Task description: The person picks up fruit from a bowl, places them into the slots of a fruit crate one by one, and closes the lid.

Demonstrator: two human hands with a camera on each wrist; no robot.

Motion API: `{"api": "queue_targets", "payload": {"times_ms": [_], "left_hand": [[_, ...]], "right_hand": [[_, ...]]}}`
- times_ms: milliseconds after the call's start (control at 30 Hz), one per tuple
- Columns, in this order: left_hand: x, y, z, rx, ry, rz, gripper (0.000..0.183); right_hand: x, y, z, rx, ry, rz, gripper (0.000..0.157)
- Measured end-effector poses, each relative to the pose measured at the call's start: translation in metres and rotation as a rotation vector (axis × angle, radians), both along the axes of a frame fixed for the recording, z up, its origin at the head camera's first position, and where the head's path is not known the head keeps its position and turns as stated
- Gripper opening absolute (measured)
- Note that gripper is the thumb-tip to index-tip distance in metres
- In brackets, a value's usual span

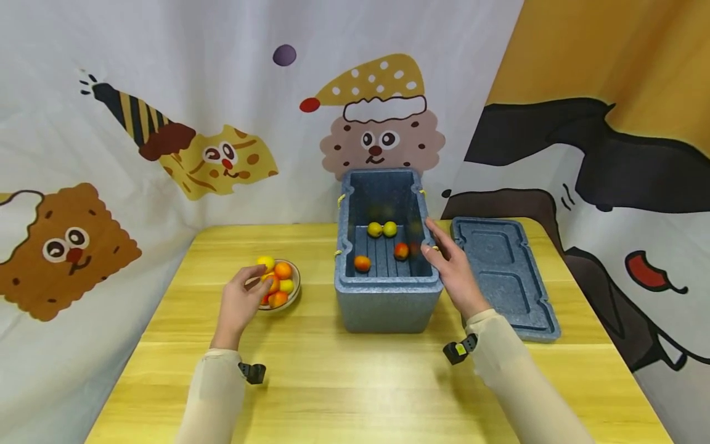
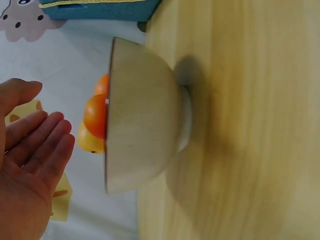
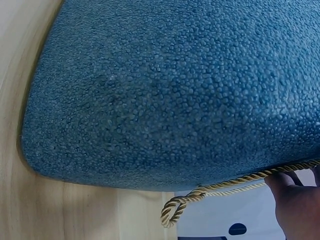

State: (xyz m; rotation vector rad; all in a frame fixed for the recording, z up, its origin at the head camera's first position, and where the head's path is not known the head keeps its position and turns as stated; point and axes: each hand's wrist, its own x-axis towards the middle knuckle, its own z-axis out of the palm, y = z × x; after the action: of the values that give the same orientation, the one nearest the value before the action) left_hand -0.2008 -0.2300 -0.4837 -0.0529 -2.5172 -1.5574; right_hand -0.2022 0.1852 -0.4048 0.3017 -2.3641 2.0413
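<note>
My left hand hovers over the left side of a bowl of small orange and yellow fruits. Its fingers are loosely bent, the thumb stands apart, and nothing is between them. In the left wrist view a gap shows between the fingertips and the orange fruit. My right hand rests at the right rim of a grey-blue foam box, its fingers fairly straight. Inside the box lie two yellow fruits and two orange-red ones. The right wrist view hides most of that hand.
The box's lid lies flat on the wooden table, right of the box. A twisted gold rope runs along the box's side near my right hand. Behind the table hangs a printed cloth.
</note>
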Motion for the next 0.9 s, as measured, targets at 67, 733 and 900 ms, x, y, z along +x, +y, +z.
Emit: {"api": "queue_targets", "payload": {"times_ms": [67,733,900], "left_hand": [[0.001,0.001,-0.004,-0.025,0.003,-0.001,0.036],[0.000,0.005,-0.025,-0.294,0.022,0.025,0.038],[-0.001,0.005,-0.026,-0.357,0.025,0.017,0.040]], "right_hand": [[0.001,-0.001,0.002,-0.003,-0.003,-0.003,0.056],[-0.011,0.008,-0.029,-0.035,0.020,-0.003,0.057],[-0.013,0.007,-0.028,-0.028,0.022,-0.013,0.057]]}}
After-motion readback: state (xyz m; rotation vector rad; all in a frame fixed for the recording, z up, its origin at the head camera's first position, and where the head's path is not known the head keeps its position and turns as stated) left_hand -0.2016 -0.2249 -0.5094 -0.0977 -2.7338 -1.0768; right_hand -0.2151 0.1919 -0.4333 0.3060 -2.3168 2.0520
